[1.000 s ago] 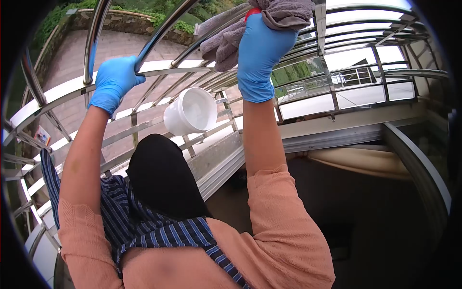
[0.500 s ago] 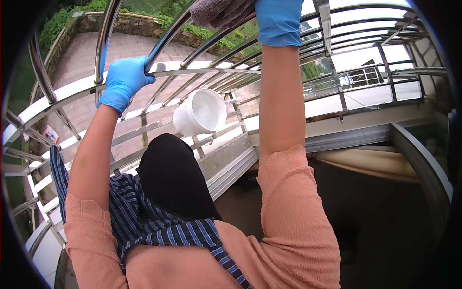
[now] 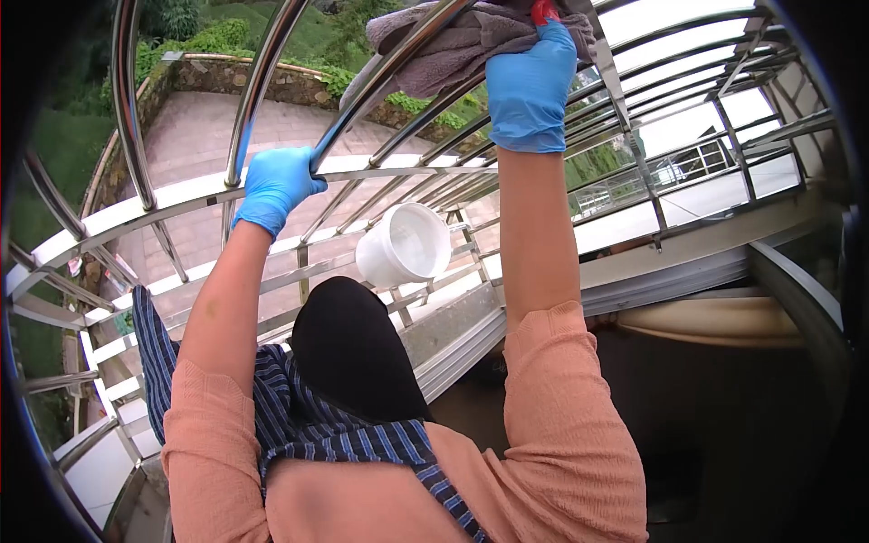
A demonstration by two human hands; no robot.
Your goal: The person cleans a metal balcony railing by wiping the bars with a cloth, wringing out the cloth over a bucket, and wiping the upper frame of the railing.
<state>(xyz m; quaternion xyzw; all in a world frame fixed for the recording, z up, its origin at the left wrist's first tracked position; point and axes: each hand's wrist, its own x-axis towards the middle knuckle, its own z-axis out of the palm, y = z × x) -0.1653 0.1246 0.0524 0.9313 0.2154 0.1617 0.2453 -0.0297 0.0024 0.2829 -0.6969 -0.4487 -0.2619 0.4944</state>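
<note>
My left hand [image 3: 279, 187], in a blue glove, is closed around the stainless-steel railing [image 3: 204, 197], where an upright bar meets the curved flat rail. Higher up at the right, my right hand [image 3: 532, 98], also gloved in blue, is closed on a purple-grey towel [image 3: 480, 47] that lies against the upper bars. A small red thing [image 3: 543, 11] shows at the tip of this hand; I cannot make out what it is. Most of the right fingers are hidden. Below and between my hands, a white plastic bucket [image 3: 405, 244] stands tilted in view, its inside pale.
Metal bars [image 3: 625, 136] form a cage around me. A window track [image 3: 462, 348] and sill run beneath the bucket, with a dark interior to the right. My black-clad knee [image 3: 358, 353] is in front of me. Far below lies a paved yard [image 3: 199, 127] with a stone wall.
The view has tilted, so the railing and bucket sit lower and further right. My right hand has come down somewhat with the towel, which shows more now. My left hand keeps its hold.
</note>
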